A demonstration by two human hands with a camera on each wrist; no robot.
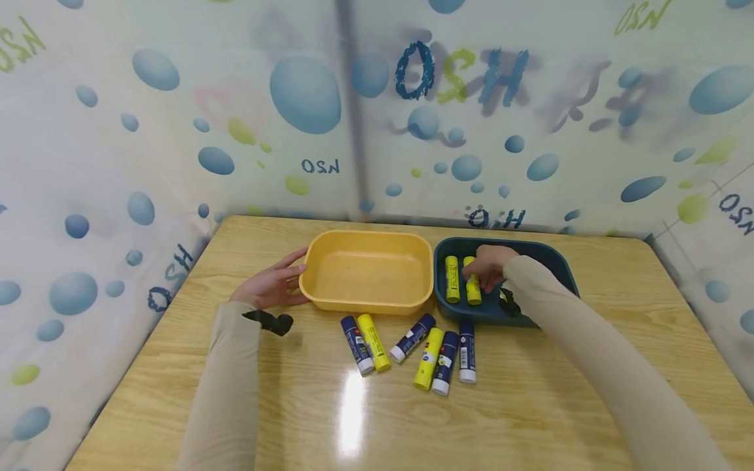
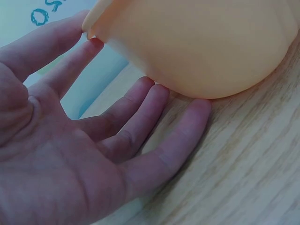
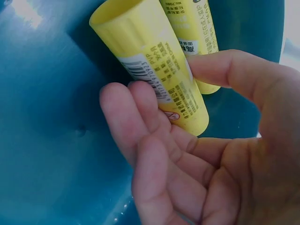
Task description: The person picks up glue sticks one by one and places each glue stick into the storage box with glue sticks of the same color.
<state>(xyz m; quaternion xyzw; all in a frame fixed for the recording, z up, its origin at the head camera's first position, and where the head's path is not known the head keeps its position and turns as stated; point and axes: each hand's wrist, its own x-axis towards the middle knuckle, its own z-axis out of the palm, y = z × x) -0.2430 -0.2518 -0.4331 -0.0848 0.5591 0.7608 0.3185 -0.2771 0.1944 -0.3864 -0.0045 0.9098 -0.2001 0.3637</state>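
Observation:
My right hand [image 1: 491, 263] reaches into the dark blue bin [image 1: 562, 268] and pinches a yellow glue stick [image 3: 154, 70] between thumb and fingers. Another yellow glue stick [image 1: 451, 278] lies beside it in the same bin, to the left. At the left end of the orange-yellow bin [image 1: 366, 306], my left hand [image 1: 271, 284] touches the outside with spread fingers. In the left wrist view, some fingertips [image 2: 201, 108] meet the lower wall of that bin, while others lie at its rim.
Several glue sticks lie on the wooden table [image 1: 283, 405] in front of the bins, among them a yellow one [image 1: 374, 341] and a navy one with a white cap [image 1: 467, 352]. Behind the table hangs a patterned sheet [image 1: 365, 131]. The two bins stand side by side.

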